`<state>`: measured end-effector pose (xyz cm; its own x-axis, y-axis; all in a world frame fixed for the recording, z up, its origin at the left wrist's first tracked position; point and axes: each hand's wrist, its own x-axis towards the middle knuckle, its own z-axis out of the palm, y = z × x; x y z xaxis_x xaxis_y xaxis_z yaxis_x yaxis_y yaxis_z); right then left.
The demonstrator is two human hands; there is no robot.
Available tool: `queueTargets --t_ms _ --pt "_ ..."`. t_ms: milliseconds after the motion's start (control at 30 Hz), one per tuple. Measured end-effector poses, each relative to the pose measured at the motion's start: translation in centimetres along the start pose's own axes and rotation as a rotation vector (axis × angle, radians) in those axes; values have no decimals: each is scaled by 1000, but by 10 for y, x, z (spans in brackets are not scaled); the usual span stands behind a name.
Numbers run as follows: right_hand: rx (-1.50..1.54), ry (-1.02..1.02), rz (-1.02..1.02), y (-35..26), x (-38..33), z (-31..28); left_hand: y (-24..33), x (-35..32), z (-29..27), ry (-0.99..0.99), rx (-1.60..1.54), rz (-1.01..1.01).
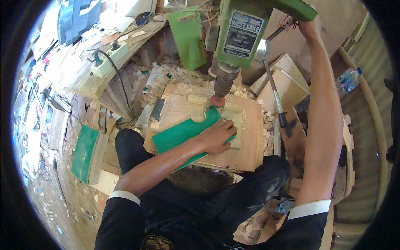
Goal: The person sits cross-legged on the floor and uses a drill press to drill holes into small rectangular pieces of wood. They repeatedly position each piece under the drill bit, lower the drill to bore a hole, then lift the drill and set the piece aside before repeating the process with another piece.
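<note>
My left hand [217, 135] lies flat on a green board [183, 132] with a half-round notch in its far edge, pressing it onto a plywood work table [250, 146]. A red cutter [217, 101] on the spindle of a green drill press [241, 33] sits just above the board's far corner. My right hand [306, 28] is raised high at the right side of the drill press, fingers closed around its feed lever [287, 23]. Another lever arm with a black knob [275, 93] hangs down between the machine and my right arm.
Wood chips and offcuts [166, 77] pile up behind the table. A second green board [84, 152] leans among wood pieces at the left. A white power strip [109, 60] with plugs rests on a bench. A plastic bottle [348, 80] lies at the right.
</note>
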<state>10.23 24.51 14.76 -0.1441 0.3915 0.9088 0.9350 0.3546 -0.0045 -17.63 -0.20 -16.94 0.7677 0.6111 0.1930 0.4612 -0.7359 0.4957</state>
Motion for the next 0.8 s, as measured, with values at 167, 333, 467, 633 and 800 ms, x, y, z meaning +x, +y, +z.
queueTargets --t_ms 167,333,467,633,800 --pt "324 93 194 -15 -6 -10 -1 -2 2 22 -12 -10" --pt "333 134 163 -32 -19 -36 0 -3 1 45 5 18" --pt "345 143 171 -25 -27 -45 1 -6 1 21 4 -1" --pt "722 195 93 -27 -37 -59 1 -9 2 67 26 45" --pt "425 61 127 -67 -84 -111 2 -10 1 52 22 60"
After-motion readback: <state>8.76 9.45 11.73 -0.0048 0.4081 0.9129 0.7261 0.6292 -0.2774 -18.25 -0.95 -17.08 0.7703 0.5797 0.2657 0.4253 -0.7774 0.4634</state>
